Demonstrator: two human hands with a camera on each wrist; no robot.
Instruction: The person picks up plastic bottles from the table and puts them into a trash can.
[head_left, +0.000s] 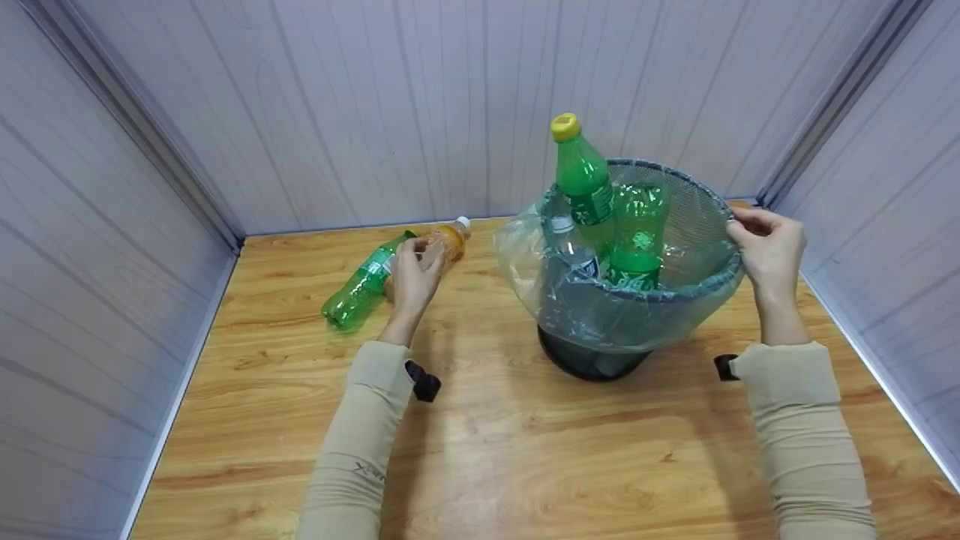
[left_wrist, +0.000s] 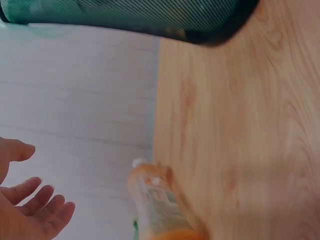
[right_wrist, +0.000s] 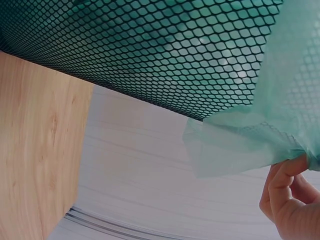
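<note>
My left hand [head_left: 418,274] hovers over a bottle with orange contents and a white cap [head_left: 452,244] lying on the wooden surface. In the left wrist view its fingers [left_wrist: 42,202] are loosely spread, apart from that bottle. Beside it lies a green plastic bottle [head_left: 352,300]. With thumb and fingers, my right hand [head_left: 769,244] pinches the green plastic liner [right_wrist: 235,150] at the right rim of a mesh wastebasket [head_left: 694,195]. Inside stand a green bottle with a yellow cap [head_left: 581,161], another green bottle [head_left: 641,214] and a clear bottle with a white cap [head_left: 562,238].
Ribbed pale panels [head_left: 390,112] enclose the wooden surface [head_left: 510,450] at the back and both sides. The wastebasket's black base [head_left: 592,369] stands right of the middle. A loose fold of liner [head_left: 517,251] bulges out on its left.
</note>
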